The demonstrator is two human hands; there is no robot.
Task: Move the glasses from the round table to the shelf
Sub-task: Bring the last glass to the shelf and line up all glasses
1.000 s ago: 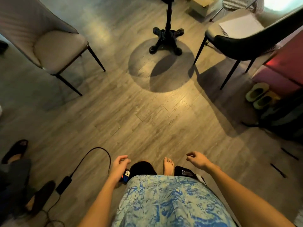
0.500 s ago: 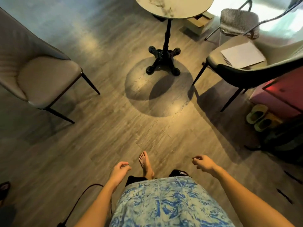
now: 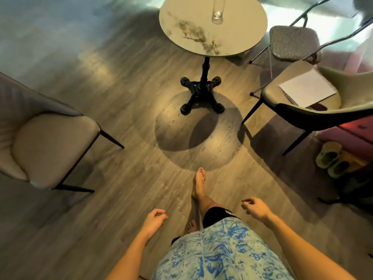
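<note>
A round marble-patterned table (image 3: 201, 43) on a black pedestal base stands ahead at the top of the view. One tall clear glass (image 3: 217, 11) stands on its far side, its top cut off by the frame edge. My left hand (image 3: 154, 220) hangs low at the bottom centre, fingers loosely curled, holding nothing. My right hand (image 3: 255, 209) is lower right, fingers curled and apart, also holding nothing. Both hands are far from the table. No shelf is in view.
A beige padded chair (image 3: 46, 142) stands at the left. A dark-backed chair (image 3: 314, 106) with white paper on its seat is at the right, a houndstooth chair (image 3: 292, 43) behind it. Green slippers (image 3: 331, 158) lie by a pink cabinet (image 3: 351, 132). My bare foot (image 3: 198, 184) steps forward on the wooden floor.
I have walked towards the table; its top and the glass have come into view. The cable and the other person's feet at the left have dropped out of sight.
</note>
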